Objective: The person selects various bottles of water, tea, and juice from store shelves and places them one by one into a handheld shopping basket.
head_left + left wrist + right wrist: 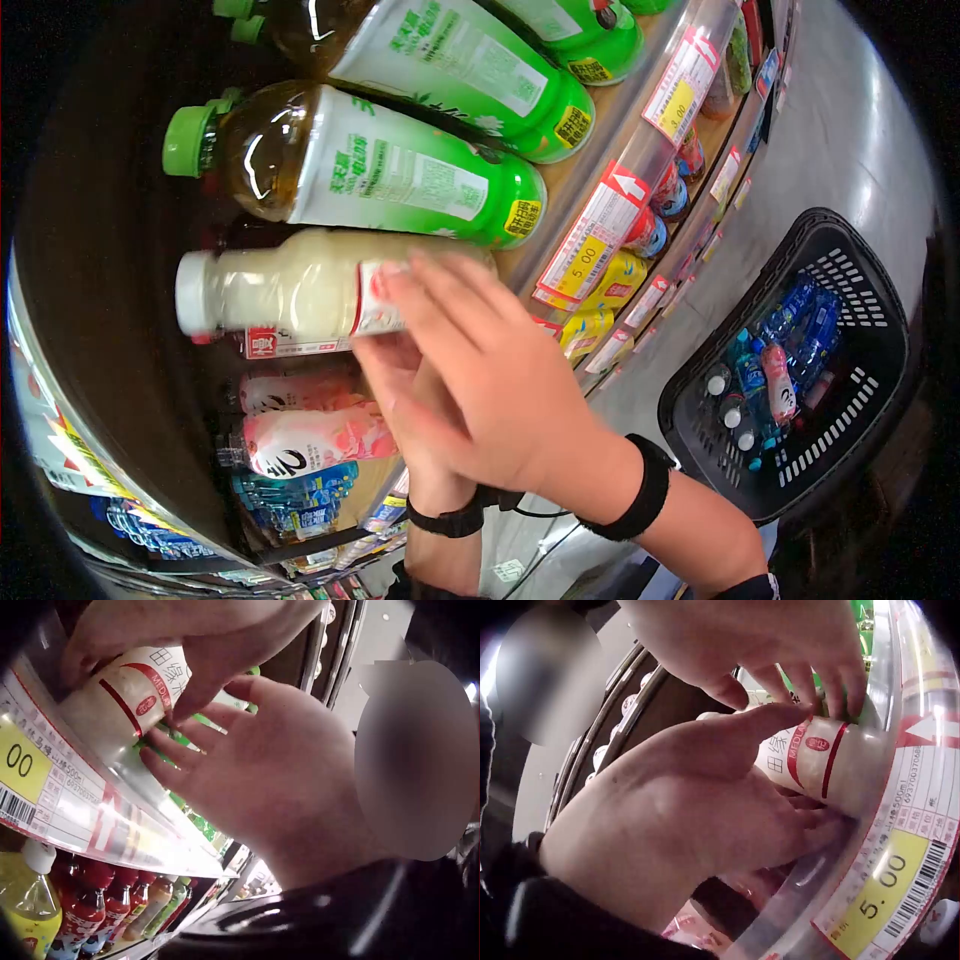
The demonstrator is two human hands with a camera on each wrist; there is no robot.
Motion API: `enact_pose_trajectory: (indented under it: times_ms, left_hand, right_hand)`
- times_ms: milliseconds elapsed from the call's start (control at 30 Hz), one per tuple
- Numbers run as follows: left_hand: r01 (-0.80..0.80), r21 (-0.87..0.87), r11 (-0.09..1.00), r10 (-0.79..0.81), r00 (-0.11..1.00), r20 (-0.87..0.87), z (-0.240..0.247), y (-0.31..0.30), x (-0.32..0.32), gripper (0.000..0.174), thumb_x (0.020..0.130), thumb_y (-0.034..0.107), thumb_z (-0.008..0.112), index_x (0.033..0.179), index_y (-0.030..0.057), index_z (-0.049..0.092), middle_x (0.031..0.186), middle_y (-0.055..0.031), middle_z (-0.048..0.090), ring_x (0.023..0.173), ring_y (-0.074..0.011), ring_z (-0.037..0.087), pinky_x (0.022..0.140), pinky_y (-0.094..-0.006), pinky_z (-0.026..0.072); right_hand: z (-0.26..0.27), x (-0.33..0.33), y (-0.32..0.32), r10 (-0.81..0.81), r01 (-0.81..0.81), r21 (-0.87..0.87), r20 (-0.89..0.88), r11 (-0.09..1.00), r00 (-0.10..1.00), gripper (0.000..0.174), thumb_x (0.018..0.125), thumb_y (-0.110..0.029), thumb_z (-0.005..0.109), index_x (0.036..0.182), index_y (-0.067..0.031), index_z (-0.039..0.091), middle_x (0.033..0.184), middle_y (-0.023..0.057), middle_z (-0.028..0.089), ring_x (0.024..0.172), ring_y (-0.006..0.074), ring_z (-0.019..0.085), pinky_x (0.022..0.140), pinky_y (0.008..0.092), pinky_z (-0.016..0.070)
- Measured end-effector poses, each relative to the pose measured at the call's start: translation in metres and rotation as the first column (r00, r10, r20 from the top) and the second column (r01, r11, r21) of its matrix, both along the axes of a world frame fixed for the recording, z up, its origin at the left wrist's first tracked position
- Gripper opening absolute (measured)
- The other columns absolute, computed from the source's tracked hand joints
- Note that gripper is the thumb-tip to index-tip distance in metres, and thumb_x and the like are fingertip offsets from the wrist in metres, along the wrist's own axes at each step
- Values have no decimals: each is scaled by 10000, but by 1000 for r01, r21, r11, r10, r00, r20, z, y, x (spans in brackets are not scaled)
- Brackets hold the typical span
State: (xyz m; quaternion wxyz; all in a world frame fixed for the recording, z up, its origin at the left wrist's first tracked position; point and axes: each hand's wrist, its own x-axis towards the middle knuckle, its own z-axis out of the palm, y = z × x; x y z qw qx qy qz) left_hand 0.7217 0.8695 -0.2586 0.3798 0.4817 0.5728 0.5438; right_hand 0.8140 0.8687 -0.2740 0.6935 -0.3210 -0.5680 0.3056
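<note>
A bottle of pale, creamy drink (275,285) with a white cap and a red-and-white label stands on the shelf. In the right wrist view, my left hand (682,799) grips it, thumb across the label side and fingers around the lower side. My right hand (515,375) reaches over the left one, its fairly straight fingers against the bottle near the label. The left wrist view shows those fingers spread, tips at the bottle's side. Much of the left hand is covered by the right in the head view.
Green-capped tea bottles (400,170) line one side, pink bottles (315,440) the other. A clear shelf edge with a 5.00 price tag (590,245) runs along the front. Below, a black basket (690,400) with several bottles stands on the floor.
</note>
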Motion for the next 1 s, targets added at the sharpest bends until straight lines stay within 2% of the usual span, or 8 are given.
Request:
enact_pose_trajectory:
  times_ms: [333,400,533,600,700,833,900,1000]
  left_hand:
    - [-131,308,942,260,867,-426,10,-36,12,357,824,181,483,1152,50,434,1136,-113,514,1065,-264,505,960,-433,345]
    - [-113,365,924,301,803,-514,14,-49,17,356,809,175,502,1138,52,444,1123,-115,523,1059,-272,510,958,-448,345]
    - [22,388,921,277,664,-695,15,-78,34,356,781,163,539,1111,55,464,1097,-119,539,1047,-288,520,956,-476,343]
    - [158,259,953,128,562,-817,4,-91,52,356,766,157,558,1097,57,474,1084,-121,547,1041,-297,525,954,-491,342]
    - [386,-33,922,-186,365,-913,-25,-102,92,357,745,148,586,1077,59,489,1064,-124,560,1031,-309,533,952,-512,341]
    - [768,-246,591,-605,220,-766,-97,-108,134,397,684,150,637,1050,58,514,1083,-123,562,1056,-342,520,952,-522,345]
    - [785,-504,360,-732,-97,-674,-129,-113,162,407,657,52,591,1061,54,538,1107,-124,542,1106,-339,486,961,-493,346]
    - [823,-558,106,-825,-241,-511,-203,-134,189,454,634,48,605,1078,73,518,1166,-122,506,1163,-320,440,981,-479,327]
  right_hand:
    - [6,-3,-69,196,-179,152,-108,972,975,676,722,-248,622,1290,10,362,1383,176,283,1298,384,207,1069,408,221]
    - [2,-18,-73,-89,122,179,-181,976,979,637,693,-239,674,1242,-35,424,1334,182,346,1229,409,324,929,431,395]
    - [-10,22,-86,-50,54,6,-299,999,953,758,677,-303,704,1297,-34,362,1358,231,288,1266,432,270,841,439,479]
    - [-20,73,-120,238,-393,-199,-532,898,813,606,815,-246,553,1313,6,317,1397,177,254,1311,378,194,1075,390,199]
    - [-68,120,-142,287,-584,-268,-670,766,684,631,902,-347,408,1376,10,192,1416,207,219,1313,305,232,1054,388,225]
    - [-136,190,-178,125,-887,-239,-943,395,310,708,892,-318,499,1401,-24,104,1405,122,236,1265,205,289,1030,336,266]
    - [-166,221,-204,-154,-951,-156,-981,265,118,739,859,-206,569,1412,-82,94,1339,106,320,1152,176,424,873,328,457]
    - [-205,244,-240,-308,-923,-338,-912,184,273,768,795,-78,622,1396,-153,149,1184,110,445,968,189,549,664,337,544]
